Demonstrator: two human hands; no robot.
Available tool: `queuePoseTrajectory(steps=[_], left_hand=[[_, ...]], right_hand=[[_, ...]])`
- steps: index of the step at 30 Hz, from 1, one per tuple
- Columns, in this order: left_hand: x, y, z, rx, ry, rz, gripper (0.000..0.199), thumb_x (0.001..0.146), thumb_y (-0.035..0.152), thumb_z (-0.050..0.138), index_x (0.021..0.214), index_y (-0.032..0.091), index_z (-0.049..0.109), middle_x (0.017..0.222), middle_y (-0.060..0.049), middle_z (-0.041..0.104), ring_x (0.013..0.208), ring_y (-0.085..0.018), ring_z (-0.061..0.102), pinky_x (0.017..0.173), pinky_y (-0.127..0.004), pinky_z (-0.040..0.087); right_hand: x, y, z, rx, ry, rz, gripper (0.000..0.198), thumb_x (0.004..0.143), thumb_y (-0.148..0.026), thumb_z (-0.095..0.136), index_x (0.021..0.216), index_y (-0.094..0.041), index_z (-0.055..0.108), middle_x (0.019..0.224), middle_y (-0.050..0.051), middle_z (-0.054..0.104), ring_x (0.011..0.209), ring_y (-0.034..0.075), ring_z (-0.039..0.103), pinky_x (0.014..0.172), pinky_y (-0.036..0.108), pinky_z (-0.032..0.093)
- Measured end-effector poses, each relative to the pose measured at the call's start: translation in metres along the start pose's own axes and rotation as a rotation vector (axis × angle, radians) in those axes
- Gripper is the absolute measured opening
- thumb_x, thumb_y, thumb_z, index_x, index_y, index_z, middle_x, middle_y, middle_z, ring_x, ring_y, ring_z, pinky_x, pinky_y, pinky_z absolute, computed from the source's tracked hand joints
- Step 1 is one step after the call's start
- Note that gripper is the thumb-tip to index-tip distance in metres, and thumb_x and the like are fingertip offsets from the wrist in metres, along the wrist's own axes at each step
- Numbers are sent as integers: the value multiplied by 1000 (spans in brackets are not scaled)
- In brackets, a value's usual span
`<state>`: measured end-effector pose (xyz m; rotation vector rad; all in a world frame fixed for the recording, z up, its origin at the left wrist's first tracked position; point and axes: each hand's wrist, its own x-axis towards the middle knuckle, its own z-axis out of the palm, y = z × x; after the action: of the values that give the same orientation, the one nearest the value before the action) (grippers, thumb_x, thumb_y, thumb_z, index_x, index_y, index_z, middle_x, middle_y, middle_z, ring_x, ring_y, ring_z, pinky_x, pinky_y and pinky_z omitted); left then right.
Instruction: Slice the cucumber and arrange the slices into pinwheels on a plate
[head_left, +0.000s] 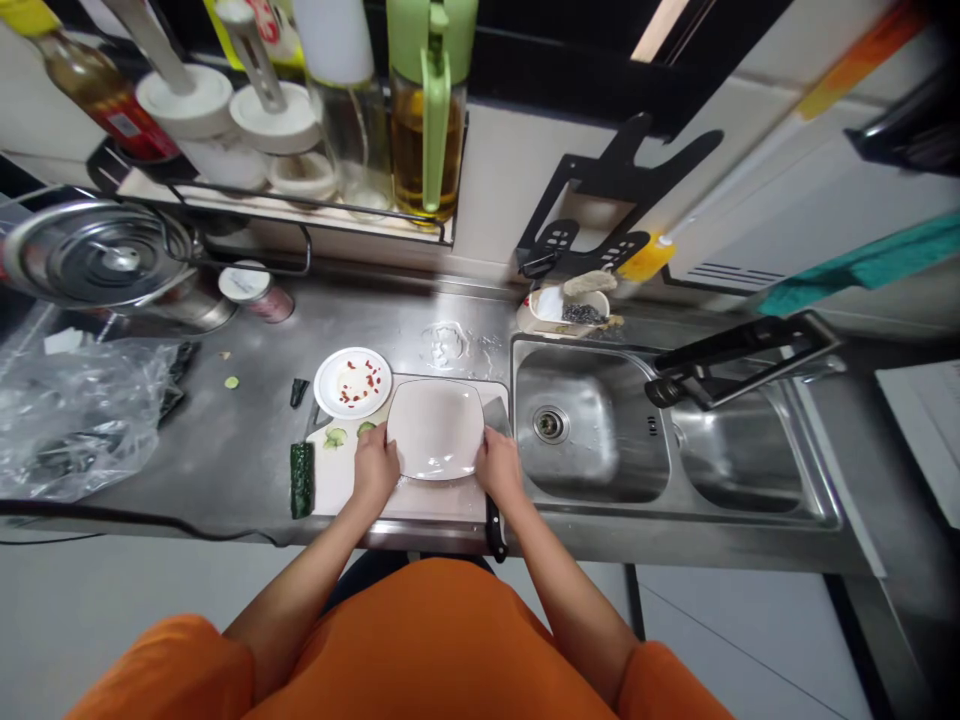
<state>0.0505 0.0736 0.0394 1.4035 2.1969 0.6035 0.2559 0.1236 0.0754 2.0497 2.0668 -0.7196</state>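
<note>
A white, rounded-square plate (436,428) is held level over the cutting board (450,504). My left hand (376,468) grips its left edge, and my right hand (498,464) grips its right edge. Beside my right hand lies a knife (495,528), its black handle toward me and its blade partly hidden by the hand. Green cucumber slices (334,438) rest on the board near my left hand. Left of the board is a piece of dark green cucumber (301,480). A small round plate (352,383) with chopped red bits stands behind the board's left side.
To the right is a double steel sink (600,430) with a black faucet (720,365). A sponge caddy (562,308) stands behind it. At left are a plastic bag (82,420), a lidded pot (97,255) and a small jar (259,292). Bottles crowd the wall rack (300,203).
</note>
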Motion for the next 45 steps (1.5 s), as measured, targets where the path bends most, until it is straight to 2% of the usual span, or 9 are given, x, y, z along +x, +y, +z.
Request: queuePoseTrajectory(steps=[4,11,17,23,29,36,45], left_hand=[[-2,-1,2,-11,2,13,35,80,12,43,112,13,56,93,-11,54,92,-25,54,87,-37,45],[-2,0,6,19,-9,22,36,81,13,42,114,14,54,92,-11,54,91,-24,54,87,-36,45],[-2,-6,-15,5,15,37,29,82,20,44,106,18,60,95,-11,59,94,-25,55,88,-37,44],[4,-32,-40,9,108,-133,22,80,31,50,93,18,62,85,-8,63,81,-22,58,81,-33,45],[11,-29,-39,-89,67,-306,27,75,38,57,92,18,63,83,-5,66,77,-19,61,76,-29,45],[14,-26,-40,-153,45,-389,24,71,40,61,83,19,65,80,-3,68,76,-18,62,72,-27,44],[27,-36,-40,-133,-71,-464,28,65,45,66,76,19,65,74,-1,67,71,-19,61,66,-27,41]], right_hand=[[-4,-3,-1,-49,-17,37,22,90,-14,39,101,-17,58,92,8,62,93,22,52,69,27,34],[-6,-8,0,-117,-52,47,27,89,-11,40,109,-16,56,101,11,58,103,25,46,73,29,37],[-8,-7,3,-144,30,77,34,93,-19,37,123,-16,53,109,14,54,107,27,43,78,34,39],[-14,-3,0,-128,67,67,32,94,-24,38,120,-19,57,109,13,53,106,27,41,78,34,38],[-22,-7,-2,-127,52,16,29,94,-25,42,117,-21,59,107,12,53,104,25,40,78,32,37],[-25,-9,-1,-109,61,-21,30,94,-24,43,119,-22,59,108,10,55,106,25,41,77,31,36],[-27,-14,-5,-91,65,-67,30,92,-21,45,118,-22,61,106,8,57,105,24,42,76,30,36]])
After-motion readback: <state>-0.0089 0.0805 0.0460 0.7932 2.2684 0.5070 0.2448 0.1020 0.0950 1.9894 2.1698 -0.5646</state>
